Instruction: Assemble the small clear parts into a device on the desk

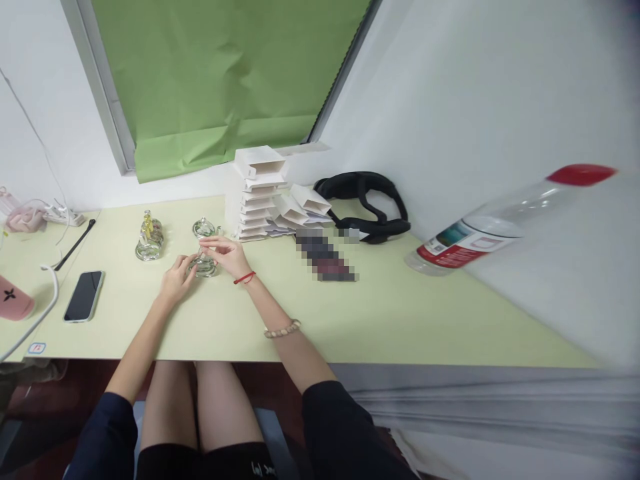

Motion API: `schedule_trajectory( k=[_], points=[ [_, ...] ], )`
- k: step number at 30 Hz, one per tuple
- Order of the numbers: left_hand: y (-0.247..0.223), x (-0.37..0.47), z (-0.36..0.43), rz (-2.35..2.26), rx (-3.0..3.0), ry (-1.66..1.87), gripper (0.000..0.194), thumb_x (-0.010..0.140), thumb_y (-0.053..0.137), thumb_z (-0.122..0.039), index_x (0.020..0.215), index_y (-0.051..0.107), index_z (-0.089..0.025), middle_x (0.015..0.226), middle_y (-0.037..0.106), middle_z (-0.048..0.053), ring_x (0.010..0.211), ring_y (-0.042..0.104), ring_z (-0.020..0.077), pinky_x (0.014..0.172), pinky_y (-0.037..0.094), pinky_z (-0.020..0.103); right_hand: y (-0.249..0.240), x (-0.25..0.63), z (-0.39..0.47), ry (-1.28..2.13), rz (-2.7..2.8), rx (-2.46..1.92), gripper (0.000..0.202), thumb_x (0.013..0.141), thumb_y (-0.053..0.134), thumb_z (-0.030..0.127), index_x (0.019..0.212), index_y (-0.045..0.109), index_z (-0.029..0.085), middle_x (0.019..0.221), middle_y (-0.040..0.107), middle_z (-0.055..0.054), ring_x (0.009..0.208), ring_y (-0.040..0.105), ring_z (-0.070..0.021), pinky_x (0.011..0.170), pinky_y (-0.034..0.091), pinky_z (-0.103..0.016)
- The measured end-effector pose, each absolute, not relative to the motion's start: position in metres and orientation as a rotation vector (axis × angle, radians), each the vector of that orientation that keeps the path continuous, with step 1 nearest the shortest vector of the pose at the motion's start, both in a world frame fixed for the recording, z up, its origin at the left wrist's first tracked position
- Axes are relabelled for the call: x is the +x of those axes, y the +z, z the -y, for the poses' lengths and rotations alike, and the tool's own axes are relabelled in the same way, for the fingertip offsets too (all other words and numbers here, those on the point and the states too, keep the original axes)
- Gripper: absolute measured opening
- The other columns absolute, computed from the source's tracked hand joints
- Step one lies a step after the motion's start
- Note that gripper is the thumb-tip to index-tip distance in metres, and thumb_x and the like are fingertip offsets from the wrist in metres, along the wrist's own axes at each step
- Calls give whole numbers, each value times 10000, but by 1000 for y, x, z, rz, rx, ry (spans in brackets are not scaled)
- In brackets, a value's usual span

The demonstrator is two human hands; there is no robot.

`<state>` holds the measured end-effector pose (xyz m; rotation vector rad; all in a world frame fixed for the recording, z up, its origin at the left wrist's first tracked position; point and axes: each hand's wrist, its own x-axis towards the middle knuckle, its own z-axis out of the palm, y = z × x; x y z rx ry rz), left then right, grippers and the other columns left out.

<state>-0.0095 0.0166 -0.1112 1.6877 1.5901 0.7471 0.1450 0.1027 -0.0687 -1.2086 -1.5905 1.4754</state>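
A clear glass piece with rounded parts [204, 228] stands on the pale yellow-green table, with its lower part between my hands. My left hand [178, 277] rests at the near left side of the glass, its fingers apart and touching the edge. Above the glass, my right hand [225, 255] has its thumb and fingertips pressed together; what they hold, if anything, is too small to make out. To the left stands a similar glass piece [149, 245] with a yellowish part on top.
Stacked white boxes [256, 200] stand behind my right hand, beside a black headset [373, 230]. A large bottle [465, 243] with a red cap is at the right. A phone [84, 297], a pink cup [15, 300] and a white cable [47, 308] lie left on the table [400, 320].
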Motion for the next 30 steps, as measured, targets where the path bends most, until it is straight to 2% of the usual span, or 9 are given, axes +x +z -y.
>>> schedule_trajectory(
  k=[3,8,12,17,22,24,26,28,30],
  points=[
    [-111,-9,-17,-1579,1682,751,396,980,365,-376,1303,500,-191,1128,549,65,786,566,100,715,448,231,-68,145,-101,1574,1627,-1209,407,682,703,539,826,737,160,1070,639,-115,529,495,-91,440,434,-259],
    [-110,-10,-16,-1557,1680,763,390,977,371,-364,1305,493,-192,1133,544,69,783,559,99,719,448,228,-68,145,-99,1617,1555,-1258,539,752,578,645,757,709,122,996,655,-134,417,439,-75,429,389,-281],
    [-110,-10,-16,-1560,1664,741,382,977,378,-366,1308,489,-211,1134,539,55,770,557,96,704,442,231,-74,144,-100,1642,1472,-1299,584,716,583,690,708,681,115,954,662,-140,393,425,-76,394,339,-267],
    [-113,-9,-15,-1563,1650,750,386,980,382,-379,1307,492,-206,1141,540,62,782,562,96,714,439,226,-80,142,-101,1638,1480,-1334,574,683,600,682,680,664,112,839,663,-104,378,372,-50,385,300,-230],
    [-113,-9,-15,-1578,1612,703,381,974,414,-394,1306,495,-227,1143,539,44,784,565,97,738,446,235,-83,142,-99,1633,1474,-1307,528,716,589,622,688,677,102,813,656,-115,383,344,-40,391,269,-220],
    [-112,-11,-15,-1598,1623,647,372,979,406,-370,1314,490,-230,1151,538,43,837,579,116,755,452,248,-84,142,-97,1663,1458,-1282,494,722,596,579,728,692,95,856,659,-126,398,347,-36,407,281,-217],
    [-113,-14,-16,-1639,1650,595,362,985,389,-336,1313,493,-224,1166,538,53,939,584,147,769,454,256,-85,141,-94,1723,1428,-1264,454,709,622,519,828,709,90,998,651,-138,438,377,-32,429,313,-212],
    [-115,-18,-17,-1689,1657,574,359,986,377,-306,1315,491,-218,1191,534,64,1010,575,168,774,456,258,-85,139,-91,1783,1400,-1266,485,681,658,457,1010,694,102,1188,590,-141,494,425,-31,435,324,-198],
    [-119,-22,-16,-1750,1626,586,360,984,373,-291,1317,484,-213,1211,527,72,1036,570,178,777,458,261,-86,138,-89,1810,1401,-1310,623,656,688,390,1222,609,143,1313,510,-133,549,478,-36,433,322,-180]
  ],
)
